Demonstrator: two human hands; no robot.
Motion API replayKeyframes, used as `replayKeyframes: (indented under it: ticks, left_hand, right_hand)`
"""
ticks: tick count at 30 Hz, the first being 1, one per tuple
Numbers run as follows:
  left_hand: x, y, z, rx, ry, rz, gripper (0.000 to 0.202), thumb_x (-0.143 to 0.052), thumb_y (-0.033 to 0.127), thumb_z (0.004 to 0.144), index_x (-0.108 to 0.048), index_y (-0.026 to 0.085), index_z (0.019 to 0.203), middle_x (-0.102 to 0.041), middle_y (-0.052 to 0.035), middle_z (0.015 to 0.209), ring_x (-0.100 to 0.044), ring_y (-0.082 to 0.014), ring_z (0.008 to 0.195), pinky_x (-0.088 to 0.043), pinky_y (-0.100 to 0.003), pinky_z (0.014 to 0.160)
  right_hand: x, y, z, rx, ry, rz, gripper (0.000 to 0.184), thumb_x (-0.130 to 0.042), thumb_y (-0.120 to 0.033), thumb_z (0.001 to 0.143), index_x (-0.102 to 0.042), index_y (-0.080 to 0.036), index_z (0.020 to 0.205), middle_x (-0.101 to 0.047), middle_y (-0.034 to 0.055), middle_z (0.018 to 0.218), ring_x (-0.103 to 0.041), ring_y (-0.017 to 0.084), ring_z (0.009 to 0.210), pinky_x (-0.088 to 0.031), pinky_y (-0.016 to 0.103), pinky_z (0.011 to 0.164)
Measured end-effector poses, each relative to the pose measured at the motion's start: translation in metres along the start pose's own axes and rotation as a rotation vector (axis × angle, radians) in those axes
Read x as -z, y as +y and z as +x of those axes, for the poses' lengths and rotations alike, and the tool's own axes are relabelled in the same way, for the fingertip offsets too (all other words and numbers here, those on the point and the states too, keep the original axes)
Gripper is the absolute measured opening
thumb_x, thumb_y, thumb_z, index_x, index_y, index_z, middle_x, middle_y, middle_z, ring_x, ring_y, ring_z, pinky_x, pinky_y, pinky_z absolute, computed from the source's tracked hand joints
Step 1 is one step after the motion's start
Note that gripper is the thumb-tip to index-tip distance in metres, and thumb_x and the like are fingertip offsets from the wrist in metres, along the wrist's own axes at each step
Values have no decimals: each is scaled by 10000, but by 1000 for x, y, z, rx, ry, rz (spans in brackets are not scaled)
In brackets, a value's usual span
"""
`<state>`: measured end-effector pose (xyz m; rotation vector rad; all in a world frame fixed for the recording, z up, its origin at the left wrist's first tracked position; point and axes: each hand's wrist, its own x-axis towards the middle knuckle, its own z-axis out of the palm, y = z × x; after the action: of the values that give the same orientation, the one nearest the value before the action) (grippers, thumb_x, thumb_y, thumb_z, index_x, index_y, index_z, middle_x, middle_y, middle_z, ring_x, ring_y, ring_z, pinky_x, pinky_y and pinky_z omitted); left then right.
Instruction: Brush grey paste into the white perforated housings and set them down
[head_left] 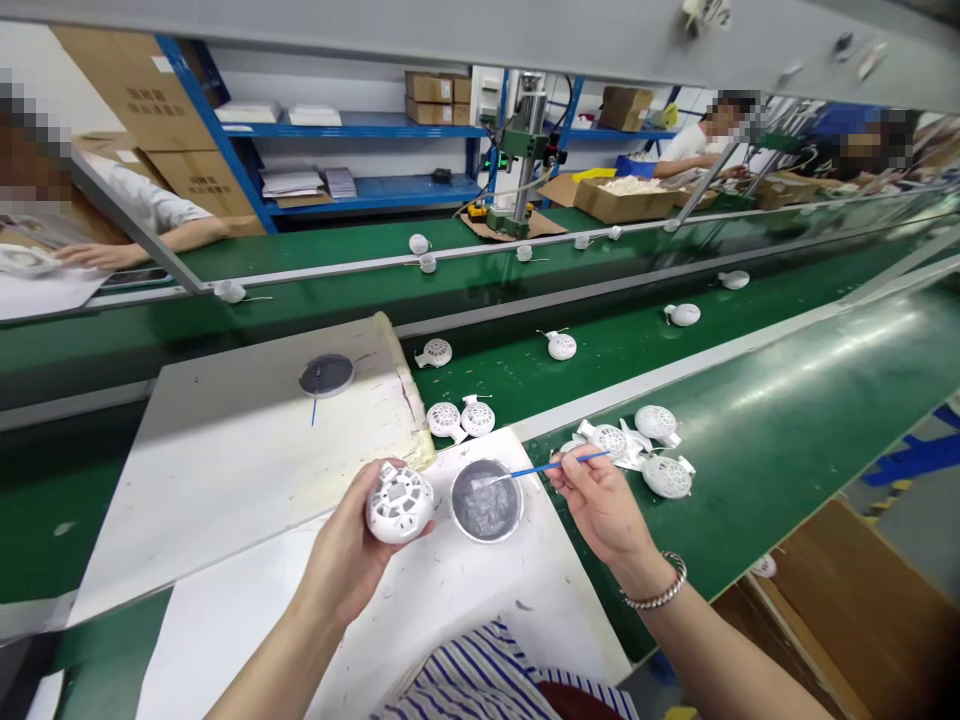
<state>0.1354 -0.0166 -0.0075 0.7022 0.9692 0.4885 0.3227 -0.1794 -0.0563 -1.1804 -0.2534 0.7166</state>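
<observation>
My left hand point(346, 552) is wrapped round a white round plastic housing point(400, 503) with a perforated face, held just above a white board. My right hand point(600, 503) pinches a thin blue stick point(551, 466) whose tip dips into a small round dish of grey paste point(486, 499) beside the housing. Several more white housings point(654, 450) lie in a heap on the green belt just right of my right hand. Two others point(459, 418) rest at the board's far edge.
A grey board point(240, 450) carries a second dish point(326, 375) with a blue stick. More housings ride the green conveyor point(787, 420). Other people work at the far side, left and right. A small press point(521, 150), blue shelves and cartons stand behind.
</observation>
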Motion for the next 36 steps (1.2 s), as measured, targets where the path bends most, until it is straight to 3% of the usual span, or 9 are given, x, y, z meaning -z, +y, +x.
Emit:
replayKeyframes:
  ticks: [4,9,14,19,22,26,30,32,36]
  left_hand:
    - [-8,-11,-5,29,-135,37,180,-513,321,836,-583,197,947,-508,-46,1047,-512,-217,913,-544,-456,704]
    - [-14,-18,-12,0,-254,94,244,-499,428,836,-544,222,960,-498,-23,927,-495,-169,792,-531,-335,661]
    - [-16,-18,-16,-24,-270,138,251,-488,443,837,-520,216,940,-485,-13,852,-466,-145,722,-496,-282,620]
    - [-14,-16,-19,1,-290,132,244,-492,438,839,-517,224,953,-478,-11,888,-461,-146,758,-492,-291,645]
    - [-13,-16,-21,2,-283,145,249,-492,442,838,-528,221,948,-471,-12,888,-450,-140,758,-468,-253,611]
    - [-12,-16,-24,9,-292,167,255,-490,446,839,-542,214,930,-473,-13,897,-452,-132,753,-443,-228,590]
    - [-12,-11,-28,44,-339,196,259,-477,457,842,-545,223,930,-487,-15,911,-487,-157,757,-457,-265,596]
    - [-11,-8,-32,80,-377,222,287,-451,478,850,-547,222,936,-503,-20,901,-497,-159,745,-446,-259,587]
    - [-9,-7,-41,230,-575,262,432,-331,548,875,-558,189,951,-548,-46,833,-518,-153,723,-420,-242,611]
  right_hand:
    - [-19,-21,-5,32,-44,98,191,-711,-275,716,-545,-189,757,-643,-29,770,-624,56,694,-499,178,723]
    - [-32,-30,-10,194,-135,-104,110,-651,-240,780,-558,-181,780,-640,-15,793,-633,65,701,-510,188,724]
    - [-35,-31,-17,375,-280,-280,74,-557,-120,831,-554,-193,841,-639,-7,838,-640,85,743,-525,228,701]
    - [-30,-50,-27,827,-675,-543,338,-474,65,772,-562,-189,977,-674,34,926,-639,151,898,-475,342,769]
    - [-28,-66,-29,931,-853,-705,370,-473,92,738,-559,-158,996,-676,60,973,-637,164,920,-444,368,783]
    - [-26,-80,-30,934,-832,-722,358,-502,77,739,-586,-170,984,-687,40,932,-645,148,844,-443,337,729]
    - [-23,-83,-29,1013,-587,-459,374,-471,47,770,-599,-196,1024,-676,25,939,-639,136,753,-486,326,686]
    - [-25,-83,-28,1087,-510,-459,396,-430,39,798,-585,-191,1080,-651,41,994,-635,138,782,-515,323,691]
    - [-41,-83,-25,1209,-746,-851,366,-483,6,812,-581,-159,1123,-612,79,1004,-585,159,934,-526,298,728]
